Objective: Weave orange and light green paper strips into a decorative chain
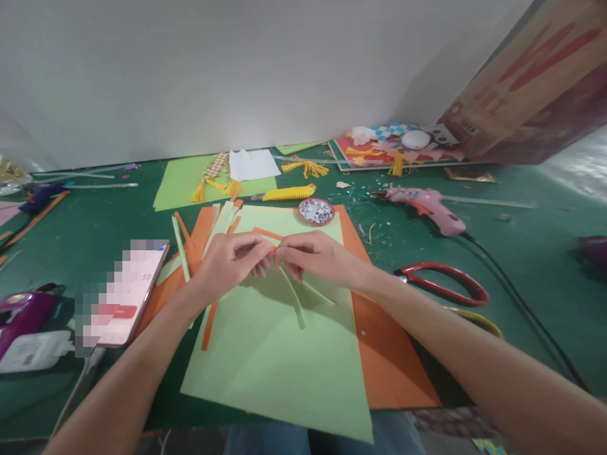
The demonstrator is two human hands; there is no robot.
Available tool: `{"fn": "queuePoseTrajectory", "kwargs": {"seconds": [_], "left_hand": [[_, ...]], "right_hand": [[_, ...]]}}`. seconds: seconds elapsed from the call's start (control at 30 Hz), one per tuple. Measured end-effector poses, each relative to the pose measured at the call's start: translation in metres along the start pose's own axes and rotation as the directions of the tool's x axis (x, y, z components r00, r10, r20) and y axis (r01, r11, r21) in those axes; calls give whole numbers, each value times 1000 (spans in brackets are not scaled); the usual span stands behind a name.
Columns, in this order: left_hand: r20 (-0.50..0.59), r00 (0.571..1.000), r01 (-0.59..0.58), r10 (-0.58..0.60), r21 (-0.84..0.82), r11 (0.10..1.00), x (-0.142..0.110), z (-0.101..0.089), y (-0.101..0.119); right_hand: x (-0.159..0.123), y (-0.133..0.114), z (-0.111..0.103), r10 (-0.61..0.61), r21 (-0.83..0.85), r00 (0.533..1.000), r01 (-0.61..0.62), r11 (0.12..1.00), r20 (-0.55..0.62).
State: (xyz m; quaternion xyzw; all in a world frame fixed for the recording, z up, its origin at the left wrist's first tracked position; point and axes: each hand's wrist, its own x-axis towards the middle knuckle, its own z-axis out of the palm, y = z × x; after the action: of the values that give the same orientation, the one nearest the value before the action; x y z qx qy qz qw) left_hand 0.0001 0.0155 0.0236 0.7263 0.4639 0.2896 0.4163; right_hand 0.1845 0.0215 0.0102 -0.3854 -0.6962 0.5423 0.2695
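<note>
My left hand (pixel 237 260) and my right hand (pixel 315 253) meet over a light green paper sheet (pixel 279 360), fingertips nearly touching. Between them they pinch paper strips, one orange strip (pixel 268 233) and a pale green strip (pixel 294 297) that hangs down toward me. How the strips are joined is hidden by my fingers. Beneath the green sheet lies an orange sheet (pixel 389 360). More cut strips (pixel 222 221) in green and orange lie beyond my left hand. A small dish (pixel 316 212) of tiny beads or gems stands just past my hands.
A pink glue gun (pixel 427 205) lies at right, its cord running toward me. Red-handled scissors (pixel 446 284) rest by my right forearm. At left is a phone (pixel 130 291) with a cable. A yellow cutter (pixel 289 193) and tasselled paper pieces (pixel 218 174) lie farther back.
</note>
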Motion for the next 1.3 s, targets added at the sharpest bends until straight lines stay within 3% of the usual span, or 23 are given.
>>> {"fn": "queuePoseTrajectory", "kwargs": {"seconds": [0.23, 0.77, 1.3], "left_hand": [[-17, 998, -57, 60, 131, 990, 0, 1, -1], [-29, 994, -103, 109, 161, 982, 0, 2, -2], [-103, 994, -22, 22, 3, 1000, 2, -5, 3]], "right_hand": [[0, 3, 1, -2, -18, 1000, 2, 1000, -5], [0, 2, 0, -26, -97, 999, 24, 995, -19], [0, 1, -6, 46, 125, 997, -54, 991, 59]]}}
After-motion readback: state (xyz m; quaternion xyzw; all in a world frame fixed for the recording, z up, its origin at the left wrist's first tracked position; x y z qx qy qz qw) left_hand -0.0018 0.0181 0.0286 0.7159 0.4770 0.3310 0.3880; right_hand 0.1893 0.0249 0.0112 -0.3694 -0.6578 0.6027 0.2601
